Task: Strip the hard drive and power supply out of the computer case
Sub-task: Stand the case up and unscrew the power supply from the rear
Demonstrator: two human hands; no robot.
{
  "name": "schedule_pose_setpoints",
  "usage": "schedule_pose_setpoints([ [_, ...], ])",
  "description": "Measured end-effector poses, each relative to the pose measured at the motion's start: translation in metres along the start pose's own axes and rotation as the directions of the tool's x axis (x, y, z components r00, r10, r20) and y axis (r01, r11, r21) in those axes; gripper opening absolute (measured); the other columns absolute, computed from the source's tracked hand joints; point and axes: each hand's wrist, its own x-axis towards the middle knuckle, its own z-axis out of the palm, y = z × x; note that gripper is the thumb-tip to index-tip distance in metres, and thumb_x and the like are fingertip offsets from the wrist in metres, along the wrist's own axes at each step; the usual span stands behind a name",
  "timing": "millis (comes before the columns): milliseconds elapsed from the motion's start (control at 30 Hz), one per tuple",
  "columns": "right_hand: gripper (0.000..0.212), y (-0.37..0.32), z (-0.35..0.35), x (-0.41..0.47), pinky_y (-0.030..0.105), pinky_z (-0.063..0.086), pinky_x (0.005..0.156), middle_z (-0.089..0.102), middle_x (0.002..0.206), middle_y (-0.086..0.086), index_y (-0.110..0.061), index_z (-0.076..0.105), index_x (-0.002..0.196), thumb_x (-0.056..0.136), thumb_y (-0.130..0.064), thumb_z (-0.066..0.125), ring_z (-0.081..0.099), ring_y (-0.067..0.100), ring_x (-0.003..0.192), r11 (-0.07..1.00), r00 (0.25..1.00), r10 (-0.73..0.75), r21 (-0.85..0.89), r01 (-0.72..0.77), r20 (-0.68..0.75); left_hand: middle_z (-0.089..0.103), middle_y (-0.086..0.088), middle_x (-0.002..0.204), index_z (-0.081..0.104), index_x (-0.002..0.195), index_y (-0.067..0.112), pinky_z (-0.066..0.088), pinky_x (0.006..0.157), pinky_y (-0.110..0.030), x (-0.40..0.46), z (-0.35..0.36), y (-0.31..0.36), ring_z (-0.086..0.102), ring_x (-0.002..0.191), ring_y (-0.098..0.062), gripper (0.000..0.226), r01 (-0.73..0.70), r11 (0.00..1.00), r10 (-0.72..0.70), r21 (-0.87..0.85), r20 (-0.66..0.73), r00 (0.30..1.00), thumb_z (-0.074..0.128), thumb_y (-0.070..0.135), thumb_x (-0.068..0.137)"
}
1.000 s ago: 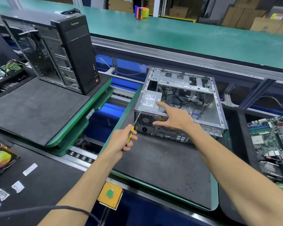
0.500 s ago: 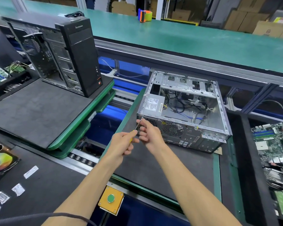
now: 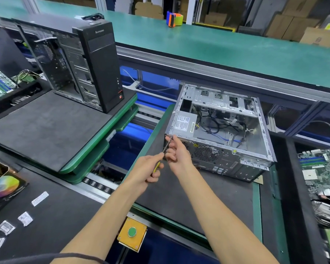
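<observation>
An open silver computer case [image 3: 255, 149] lies on its side on a dark mat [image 3: 179, 197]. The grey power supply [image 3: 184, 123] with a white label sits in its near left corner, loose cables beside it. My left hand [image 3: 147, 170] is shut on a yellow-handled screwdriver [image 3: 167, 145], whose tip reaches the case's rear upper left corner. My right hand [image 3: 177, 151] pinches the screwdriver shaft near the tip, right against the case. No hard drive is visible.
A black tower case [image 3: 95, 69] stands on a raised green-edged pallet [image 3: 80, 155] at left. Motherboards [image 3: 322, 174] lie in a tray at right. A yellow box with a green button [image 3: 131, 233] sits at the near edge. Small packets [image 3: 25, 218] lie at the lower left.
My right hand left the top of the power supply and came down to the screwdriver shaft. The screwdriver tip moved up to the case's rear corner.
</observation>
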Motion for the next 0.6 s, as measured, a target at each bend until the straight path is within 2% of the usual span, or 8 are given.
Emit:
schedule_pose_setpoints([
  [133,0.023,0.007,0.001,0.002,0.016,0.019,0.031,0.05,0.063,-0.002,0.002,0.07,0.088,0.098,-0.018,0.066,0.024,0.003,0.035,0.996,0.994,-0.088,-0.015,0.087,-0.069,0.053,-0.002,0.065,0.064,0.09,0.006,0.016,0.033,-0.018,-0.005,-0.003,0.003,0.031,0.041,-0.009,0.029,0.016,1.0,-0.016,-0.003,0.002,1.0,0.056,0.031,0.101],
  [300,0.019,0.013,0.003,0.003,0.016,0.02,0.033,0.053,0.062,-0.002,0.001,0.072,0.091,0.096,-0.017,0.069,0.027,0.003,0.038,0.991,0.985,-0.133,-0.036,0.13,-0.113,0.053,-0.002,0.067,0.066,0.095,0.005,0.019,0.033,-0.018,-0.012,-0.013,0.0,0.033,0.043,-0.009,0.028,0.031,0.999,-0.031,0.009,0.001,1.0,0.057,0.031,0.1],
  [600,0.017,0.005,0.005,-0.002,0.015,0.018,0.031,0.05,0.06,-0.002,-0.004,0.063,0.08,0.095,-0.011,0.064,0.025,0.003,0.034,0.996,0.986,-0.09,-0.041,0.085,-0.143,0.052,-0.002,0.067,0.065,0.097,0.007,0.02,0.034,-0.018,-0.019,-0.02,-0.003,0.034,0.045,-0.01,0.027,0.042,0.999,-0.042,-0.007,0.001,0.999,0.059,0.033,0.099],
])
